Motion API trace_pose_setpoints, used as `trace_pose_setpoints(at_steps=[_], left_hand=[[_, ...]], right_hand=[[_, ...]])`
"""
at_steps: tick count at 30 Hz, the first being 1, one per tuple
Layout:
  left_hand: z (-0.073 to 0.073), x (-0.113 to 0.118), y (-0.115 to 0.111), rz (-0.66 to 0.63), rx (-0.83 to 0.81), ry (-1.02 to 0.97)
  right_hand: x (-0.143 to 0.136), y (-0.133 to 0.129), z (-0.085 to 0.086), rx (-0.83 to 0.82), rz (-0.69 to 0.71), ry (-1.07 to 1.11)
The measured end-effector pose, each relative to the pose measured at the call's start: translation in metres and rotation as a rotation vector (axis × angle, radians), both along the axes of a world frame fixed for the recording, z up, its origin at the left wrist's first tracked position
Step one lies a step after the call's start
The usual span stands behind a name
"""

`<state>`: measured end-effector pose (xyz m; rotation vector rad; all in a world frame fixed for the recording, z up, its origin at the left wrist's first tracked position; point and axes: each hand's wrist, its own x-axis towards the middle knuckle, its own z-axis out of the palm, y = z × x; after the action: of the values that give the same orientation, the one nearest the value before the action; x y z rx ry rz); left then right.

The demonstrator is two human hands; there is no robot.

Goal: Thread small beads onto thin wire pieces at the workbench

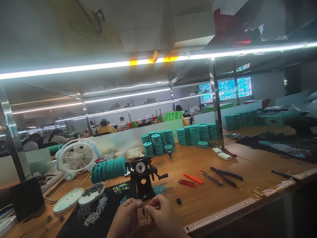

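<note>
My left hand (125, 213) and my right hand (161, 213) are close together at the table's front edge, fingers pinched. Between the fingertips is a small dark piece (143, 210), too small to name. Just beyond stands a black winding machine (142, 180) with a dial and a crank handle (162, 176). Teal spools (109, 168) sit in a row on its left side. A black mat (111, 198) left of my hands carries colourful beads (121, 188), clear beads (101, 202) and silvery pieces (92, 218). Light-blue thread scraps (160, 189) lie by the machine's base.
Right of the machine lie pliers (226, 175), tweezers (211, 177), an orange tool (192, 178) and a small black block (178, 201). Stacked teal spools (158, 143) stand behind. A fan (78, 157) and shallow dishes (68, 200) are left. A measuring tape (220, 215) lines the front edge.
</note>
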<state>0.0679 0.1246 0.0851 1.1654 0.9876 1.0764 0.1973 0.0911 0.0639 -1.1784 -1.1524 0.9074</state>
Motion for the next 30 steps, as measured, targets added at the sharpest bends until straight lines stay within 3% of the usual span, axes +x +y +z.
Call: trace_pose_setpoints(at_steps=[5,10,15,20,26,28,30], left_hand=[[0.004,0.006,-0.009,-0.059,-0.070,-0.092],[0.005,0.001,-0.006,-0.049,0.033,-0.046],[0.009,-0.006,-0.006,-0.064,0.432,0.319],[0.012,-0.007,-0.009,-0.083,0.788,0.626],[-0.002,-0.018,0.009,0.060,1.215,1.113],[-0.005,-0.019,0.013,0.019,1.351,1.156],[-0.006,-0.018,0.013,-0.042,1.362,1.092]], right_hand=[[-0.017,0.012,-0.015,-0.026,0.160,0.045],[-0.013,0.012,-0.013,0.050,0.206,-0.006],[0.001,0.003,-0.006,0.251,0.144,-0.217],[0.013,-0.001,0.018,0.452,0.162,-0.481],[0.014,0.027,0.040,0.380,0.055,-0.592],[0.013,0.037,0.041,0.351,0.052,-0.573],[0.013,0.042,0.042,0.330,0.043,-0.543]])
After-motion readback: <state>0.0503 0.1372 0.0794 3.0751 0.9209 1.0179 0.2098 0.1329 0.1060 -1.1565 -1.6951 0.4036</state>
